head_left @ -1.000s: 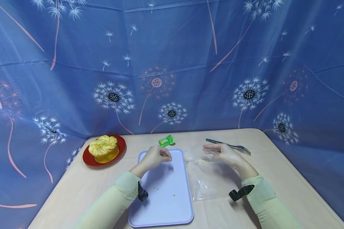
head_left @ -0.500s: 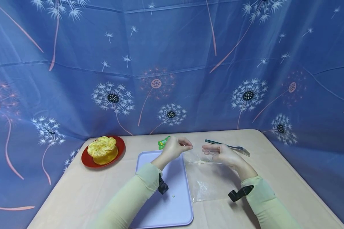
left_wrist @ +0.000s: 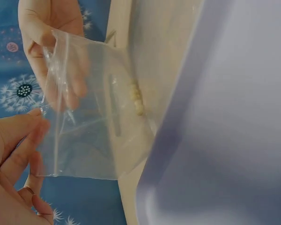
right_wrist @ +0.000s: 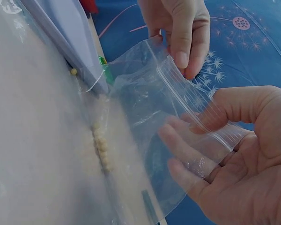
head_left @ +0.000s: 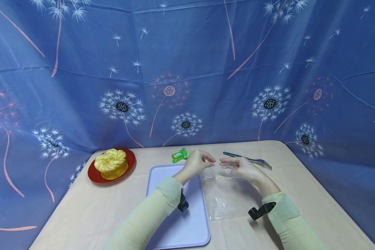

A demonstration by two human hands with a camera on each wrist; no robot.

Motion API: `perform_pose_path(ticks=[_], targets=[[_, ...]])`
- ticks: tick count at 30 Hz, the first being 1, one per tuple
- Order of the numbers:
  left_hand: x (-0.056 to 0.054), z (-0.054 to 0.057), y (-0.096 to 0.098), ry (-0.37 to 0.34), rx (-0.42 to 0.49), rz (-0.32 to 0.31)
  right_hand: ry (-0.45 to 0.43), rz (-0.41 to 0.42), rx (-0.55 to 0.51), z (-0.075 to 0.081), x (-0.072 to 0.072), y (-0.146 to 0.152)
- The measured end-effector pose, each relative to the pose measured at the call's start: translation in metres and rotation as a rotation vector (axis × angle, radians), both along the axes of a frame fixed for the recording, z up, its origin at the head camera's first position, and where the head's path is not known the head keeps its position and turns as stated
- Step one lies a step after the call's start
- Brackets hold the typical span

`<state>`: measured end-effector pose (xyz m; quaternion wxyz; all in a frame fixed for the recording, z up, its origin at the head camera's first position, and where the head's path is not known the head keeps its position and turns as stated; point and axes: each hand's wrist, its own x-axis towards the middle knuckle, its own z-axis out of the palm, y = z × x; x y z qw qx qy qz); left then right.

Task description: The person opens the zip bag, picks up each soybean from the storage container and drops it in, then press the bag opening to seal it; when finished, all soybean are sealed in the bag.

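Zip bag [left_wrist: 89, 150]: clear, creased, pale round pellets [right_wrist: 102, 149] showing through. I see the right hand [head_left: 245, 170] gripping its mouth; left hand [head_left: 196, 163] at the rim, hold unclear.

Right of the lavender tray [head_left: 187, 231], a person's left grip [head_left: 197, 162] and right grip [head_left: 244, 169] hold a clear bag [head_left: 219, 172]. Behind the tray lies a green packet [head_left: 179, 155]; left, bread [head_left: 111, 164] on a red plate [head_left: 131, 164]; well right, a fork [head_left: 258, 160].
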<state>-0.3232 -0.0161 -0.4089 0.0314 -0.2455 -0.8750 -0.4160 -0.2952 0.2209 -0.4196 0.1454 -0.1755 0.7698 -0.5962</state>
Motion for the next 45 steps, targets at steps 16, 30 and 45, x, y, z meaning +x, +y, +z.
perform_pose_path(ticks=[16,30,45], targets=[[0.026,0.006,-0.06,-0.05,0.07,0.036,-0.013,0.003,-0.003,-0.003,-0.002,0.0],[0.05,-0.016,-0.127,-0.069,-0.012,0.046,-0.001,0.014,-0.004,-0.003,-0.002,-0.001],[0.074,-0.041,-0.171,-0.254,-0.136,-0.128,0.006,0.033,-0.006,-0.005,-0.001,0.003]])
